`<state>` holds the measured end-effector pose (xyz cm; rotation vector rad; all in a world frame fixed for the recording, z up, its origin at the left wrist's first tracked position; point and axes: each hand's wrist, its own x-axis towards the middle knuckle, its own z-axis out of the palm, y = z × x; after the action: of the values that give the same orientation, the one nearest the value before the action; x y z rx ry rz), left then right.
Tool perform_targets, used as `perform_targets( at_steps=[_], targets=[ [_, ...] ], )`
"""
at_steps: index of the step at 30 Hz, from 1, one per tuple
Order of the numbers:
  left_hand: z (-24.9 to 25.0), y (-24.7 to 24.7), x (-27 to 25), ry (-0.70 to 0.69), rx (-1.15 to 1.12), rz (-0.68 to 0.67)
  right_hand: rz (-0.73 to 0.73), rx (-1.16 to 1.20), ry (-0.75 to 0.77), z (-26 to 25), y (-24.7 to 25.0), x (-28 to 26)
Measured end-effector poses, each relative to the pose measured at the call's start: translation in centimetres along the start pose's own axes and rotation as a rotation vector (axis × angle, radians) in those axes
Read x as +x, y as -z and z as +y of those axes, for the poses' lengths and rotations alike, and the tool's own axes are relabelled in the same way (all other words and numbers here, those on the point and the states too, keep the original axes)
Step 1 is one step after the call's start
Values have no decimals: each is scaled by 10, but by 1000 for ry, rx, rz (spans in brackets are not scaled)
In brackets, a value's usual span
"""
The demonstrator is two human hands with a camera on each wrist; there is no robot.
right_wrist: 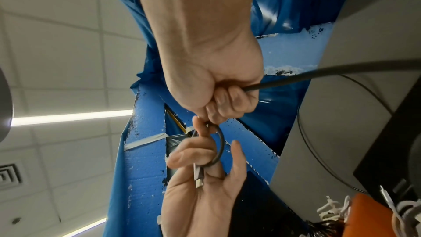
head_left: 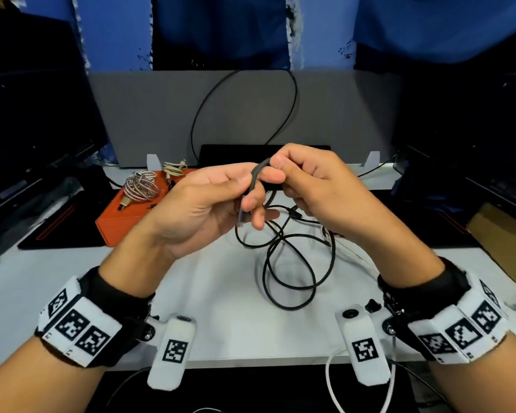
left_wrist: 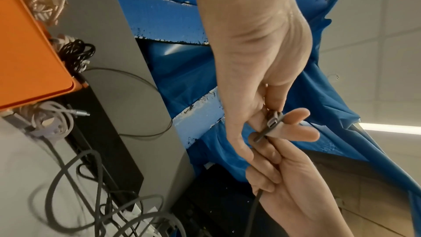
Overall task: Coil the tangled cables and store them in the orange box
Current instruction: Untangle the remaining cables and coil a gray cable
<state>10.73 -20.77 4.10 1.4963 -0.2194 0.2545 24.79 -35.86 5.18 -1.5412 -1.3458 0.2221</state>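
Note:
Above the white table [head_left: 215, 293] both hands hold one black cable [head_left: 292, 263]. My left hand [head_left: 248, 201] grips its plug end, the metal connector [right_wrist: 198, 176] lying across the curled fingers. My right hand [head_left: 280, 180] pinches the cable just past a small loop [right_wrist: 221, 143] bent between the two hands. The rest of the cable hangs down in loose tangled loops onto the table. The orange box [head_left: 116, 222] sits at the left rear and holds a braided coil [head_left: 140, 186] and a beige coil [head_left: 173, 168].
A grey partition [head_left: 149, 114] with a thin black wire [head_left: 245, 108] on it closes the back of the table. Dark monitors stand at both sides. A white cable [head_left: 361, 257] lies under my right forearm. A cardboard box [head_left: 501, 225] is at the far right.

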Motion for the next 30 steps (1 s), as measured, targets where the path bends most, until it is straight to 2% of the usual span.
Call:
perform_targets(
  at_steps=[4, 6, 11, 16, 19, 21, 23, 25, 27, 30],
  targets=[
    [2, -6, 0, 96, -59, 118, -8, -84, 40, -2, 1, 0],
    [2, -8, 1, 104, -81, 125, 3, -119, 62, -4, -1, 0],
    [0, -7, -1, 58, -132, 39, 27, -41, 51, -8, 2, -1],
    [6, -10, -1, 8, -107, 139, 133, 2, 112, -6, 1, -1],
    [16, -6, -2, -68, -181, 204, 170, 19, 78, 2, -3, 4],
    [24, -2, -3, -140, -231, 265, 66, -65, -6, 12, -3, 6],
    [28, 4, -4, -212, -189, 371, -136, -220, -131, 17, -5, 3],
    [27, 9, -4, -268, -22, 464, -354, -331, -216, 14, -10, -2],
    [21, 9, -1, -286, 207, 492, -518, -358, -207, 5, -18, -8],
    [8, 9, 2, -177, 576, 425, -645, -375, -127, -6, -21, -11]
  ],
)
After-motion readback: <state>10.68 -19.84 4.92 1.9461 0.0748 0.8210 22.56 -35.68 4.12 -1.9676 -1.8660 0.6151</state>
